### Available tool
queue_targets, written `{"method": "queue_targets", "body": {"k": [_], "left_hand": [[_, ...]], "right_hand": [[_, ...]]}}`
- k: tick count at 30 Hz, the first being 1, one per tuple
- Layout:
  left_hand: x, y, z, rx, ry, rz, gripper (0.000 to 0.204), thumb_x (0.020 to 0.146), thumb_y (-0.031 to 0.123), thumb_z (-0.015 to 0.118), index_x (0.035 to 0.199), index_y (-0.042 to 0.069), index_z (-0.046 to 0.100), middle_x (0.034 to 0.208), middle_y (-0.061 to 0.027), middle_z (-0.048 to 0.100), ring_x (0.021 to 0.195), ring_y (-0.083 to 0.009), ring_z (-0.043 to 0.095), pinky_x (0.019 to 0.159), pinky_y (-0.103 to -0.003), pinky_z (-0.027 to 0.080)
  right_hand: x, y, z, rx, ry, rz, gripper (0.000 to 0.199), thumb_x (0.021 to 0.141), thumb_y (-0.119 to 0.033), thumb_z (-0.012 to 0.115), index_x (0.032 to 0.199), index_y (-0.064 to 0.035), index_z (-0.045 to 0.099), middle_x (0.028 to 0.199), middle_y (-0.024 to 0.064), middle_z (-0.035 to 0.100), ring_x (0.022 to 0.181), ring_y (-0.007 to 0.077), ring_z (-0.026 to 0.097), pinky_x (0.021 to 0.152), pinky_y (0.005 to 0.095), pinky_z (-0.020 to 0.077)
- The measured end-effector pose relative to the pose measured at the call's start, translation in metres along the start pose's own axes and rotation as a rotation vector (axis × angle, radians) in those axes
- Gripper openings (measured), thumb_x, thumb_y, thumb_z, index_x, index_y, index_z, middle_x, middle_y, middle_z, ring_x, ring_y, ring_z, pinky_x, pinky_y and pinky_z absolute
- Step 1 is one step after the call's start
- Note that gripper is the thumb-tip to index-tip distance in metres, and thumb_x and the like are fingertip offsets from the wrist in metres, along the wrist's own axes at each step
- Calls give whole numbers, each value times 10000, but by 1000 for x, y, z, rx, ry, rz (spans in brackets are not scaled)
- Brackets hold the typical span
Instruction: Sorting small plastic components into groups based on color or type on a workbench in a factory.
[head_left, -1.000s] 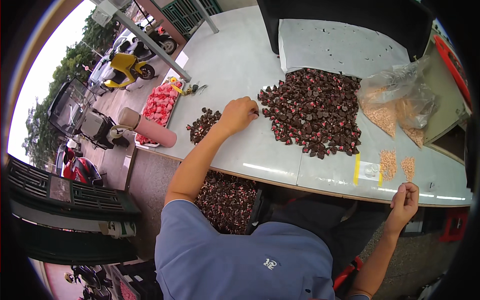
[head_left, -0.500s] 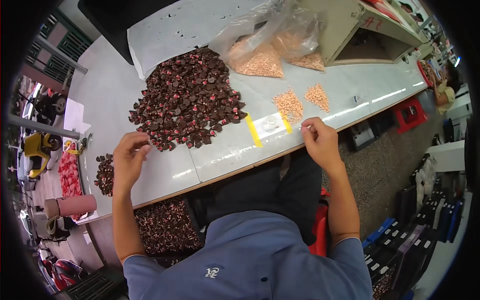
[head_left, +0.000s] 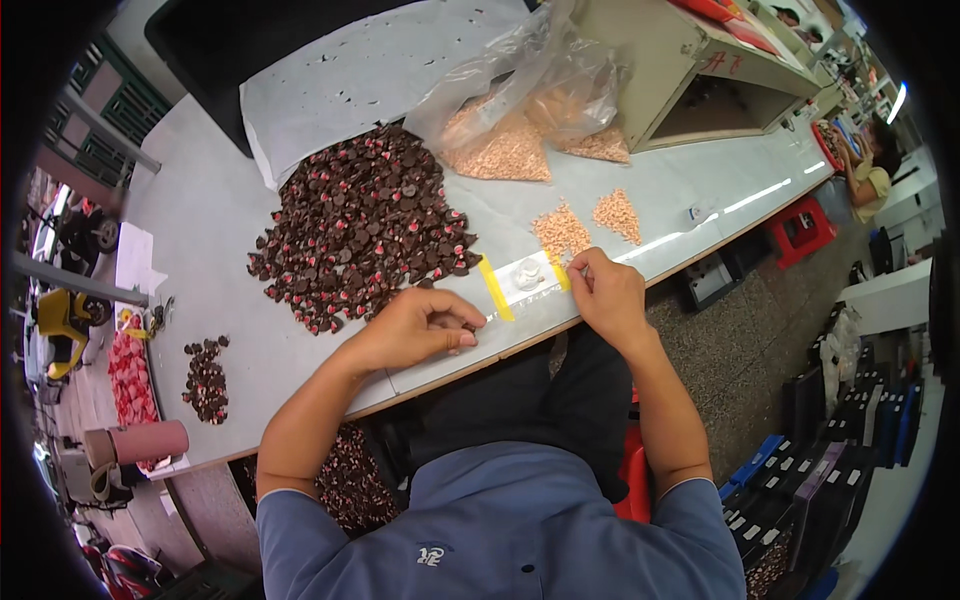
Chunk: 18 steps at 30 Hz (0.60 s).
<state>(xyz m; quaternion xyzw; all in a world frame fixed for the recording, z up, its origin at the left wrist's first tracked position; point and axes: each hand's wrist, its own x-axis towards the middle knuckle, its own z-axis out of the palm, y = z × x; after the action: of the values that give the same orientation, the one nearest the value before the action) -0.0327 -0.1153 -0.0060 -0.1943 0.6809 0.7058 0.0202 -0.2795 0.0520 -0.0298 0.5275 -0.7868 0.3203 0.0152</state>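
My left hand (head_left: 420, 328) is closed in a pinch over the front of the table, just left of a white card (head_left: 530, 278) held by yellow tape strips. A small dark part (head_left: 470, 327) shows at its fingertips. My right hand (head_left: 610, 300) has thumb and forefinger pressed together by the card's right strip; anything between them is too small to name. A small clear, round item (head_left: 527, 273) rests on the card. Behind the left hand spreads a large heap of dark brown parts (head_left: 365, 220) with red-pink spots. Small tan pieces (head_left: 562, 235) lie beyond the card.
Another small tan pile (head_left: 617, 215) lies farther right. Plastic bags of tan pieces (head_left: 500, 150) stand behind, beside a beige box (head_left: 690, 70). A small dark pile (head_left: 207, 380) and a pink cylinder (head_left: 150, 438) are at left. A person (head_left: 872, 175) sits far right.
My left hand has moved right, from beside the small dark pile to the card's left side, with a dark part at its fingertips. My right hand stays near the card's right end.
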Motion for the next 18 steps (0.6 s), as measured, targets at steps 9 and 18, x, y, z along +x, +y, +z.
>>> {"method": "queue_targets", "body": {"k": [9,18], "left_hand": [[-14,-20,4,-238,-1,-48,210,869,-37,674,1073,-63,632,1128,-184,684,947,-222,706,734,-276,562],[-13,-14,5,-304,-63,-97,229,898,116,699,1068,-35,672,1057,-167,707,922,-219,711,742,-269,568]], "right_hand": [[-19,-18,-8,296,108,-80,98,805,-33,679,845,-39,590,680,63,631,533,160,623,486,276,477],[-40,-76,0,595,-127,-226,138,819,-36,678,925,-47,590,704,106,637,610,257,662,550,331,518]]}}
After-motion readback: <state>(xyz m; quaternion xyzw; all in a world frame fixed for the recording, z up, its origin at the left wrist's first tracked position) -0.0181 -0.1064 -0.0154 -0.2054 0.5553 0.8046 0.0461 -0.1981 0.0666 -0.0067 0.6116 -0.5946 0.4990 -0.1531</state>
